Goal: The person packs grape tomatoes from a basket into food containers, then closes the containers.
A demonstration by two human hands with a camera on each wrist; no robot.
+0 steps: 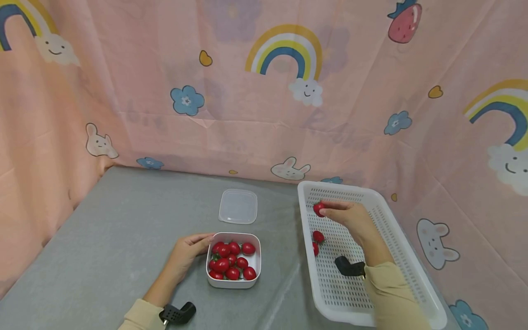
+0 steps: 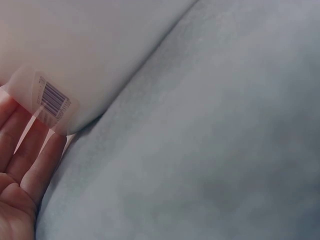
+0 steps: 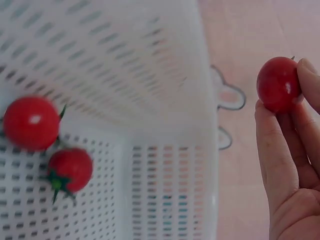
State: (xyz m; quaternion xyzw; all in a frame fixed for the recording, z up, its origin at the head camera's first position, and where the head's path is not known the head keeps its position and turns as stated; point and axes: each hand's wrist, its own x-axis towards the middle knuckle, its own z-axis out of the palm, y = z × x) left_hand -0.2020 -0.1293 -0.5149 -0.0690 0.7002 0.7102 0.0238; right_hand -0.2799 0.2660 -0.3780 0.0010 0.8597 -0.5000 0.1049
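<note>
My right hand (image 1: pixel 350 219) pinches a red cherry tomato (image 3: pixel 280 85) between thumb and fingers, above the far left part of a white slotted basket (image 1: pixel 373 195). Two more tomatoes lie inside by the basket's left wall: one (image 3: pixel 71 170) shows its green calyx, and the other (image 3: pixel 32 123) sits beside it. To the left, a small white box (image 1: pixel 235 284) holds several cherry tomatoes (image 1: pixel 233 273). The fairly straight fingers of my left hand (image 1: pixel 187 254) touch the box's left side. A barcode label (image 2: pixel 54 101) shows on the box near those fingertips.
A clear square lid (image 1: pixel 238 207) lies on the grey table covering (image 1: pixel 136 238) behind the box. Pink printed curtain (image 1: pixel 231 137) hangs along the back and sides. Black wrist devices (image 1: pixel 178 314) sit on both arms.
</note>
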